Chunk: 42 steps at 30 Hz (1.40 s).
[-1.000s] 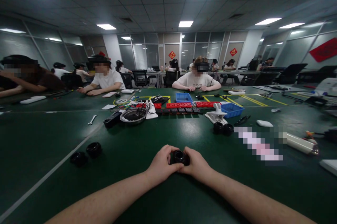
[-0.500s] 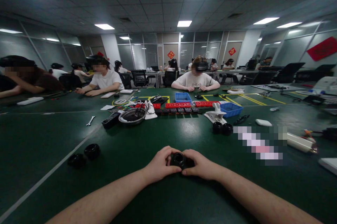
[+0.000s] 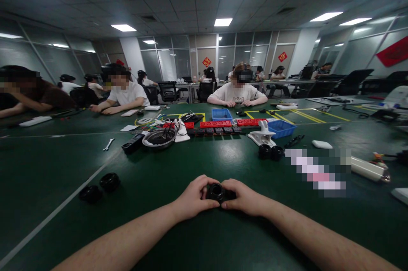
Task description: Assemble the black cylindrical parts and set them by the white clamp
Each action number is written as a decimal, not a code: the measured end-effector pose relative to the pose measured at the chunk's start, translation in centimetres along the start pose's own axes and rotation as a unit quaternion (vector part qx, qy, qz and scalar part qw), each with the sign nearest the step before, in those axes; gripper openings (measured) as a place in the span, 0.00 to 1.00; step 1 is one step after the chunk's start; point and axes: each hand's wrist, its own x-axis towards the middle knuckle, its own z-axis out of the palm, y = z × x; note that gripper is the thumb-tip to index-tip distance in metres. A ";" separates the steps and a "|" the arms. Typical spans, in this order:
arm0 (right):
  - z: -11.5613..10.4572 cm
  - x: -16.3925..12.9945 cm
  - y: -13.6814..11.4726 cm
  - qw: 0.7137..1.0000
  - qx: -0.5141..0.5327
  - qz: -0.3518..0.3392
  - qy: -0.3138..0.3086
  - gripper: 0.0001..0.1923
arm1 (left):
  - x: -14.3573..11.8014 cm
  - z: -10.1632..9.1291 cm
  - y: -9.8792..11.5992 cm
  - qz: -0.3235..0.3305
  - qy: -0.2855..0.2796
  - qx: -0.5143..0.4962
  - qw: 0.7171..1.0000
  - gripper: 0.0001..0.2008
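Black rubbery rings lie about a dark green table (image 3: pixel 63 165), five in view. Two rings (image 3: pixel 99 187) sit far left beside a pale line painted across the surface, just beside each other. Farther back on the left lie one small wrench (image 3: pixel 108 144), one black box (image 3: pixel 132 143) and one metal bowl (image 3: pixel 158 138) with cables in it. Two red strips (image 3: pixel 216 124) lie in a row behind a dark strip at the middle, and two blue trays (image 3: pixel 222 114) stand near them, one at the middle and one to its right. One white clamp (image 3: pixel 262 134) stands just behind two more rings (image 3: pixel 270 152), which touch each other. One white tube (image 3: pixel 369 169) lies far right.

The fifth ring (image 3: pixel 216 191) is near the front edge at the centre, resting on the surface. It is small, round, matt black, with an open hole facing up and a thick rim. The left hand (image 3: pixel 193 198) curls around its left side, thumb and fingertips pinching the rim; the right hand (image 3: pixel 245 197) closes on its right side the same way, so the two hands meet around it.

Three people sit at the far side, well apart from the hands.
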 end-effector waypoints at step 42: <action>0.5 0.4 0.2 1.000 0.018 -0.002 0.012 0.11 | 0.0 0.0 -0.5 0.015 0.014 -0.024 1.000 0.20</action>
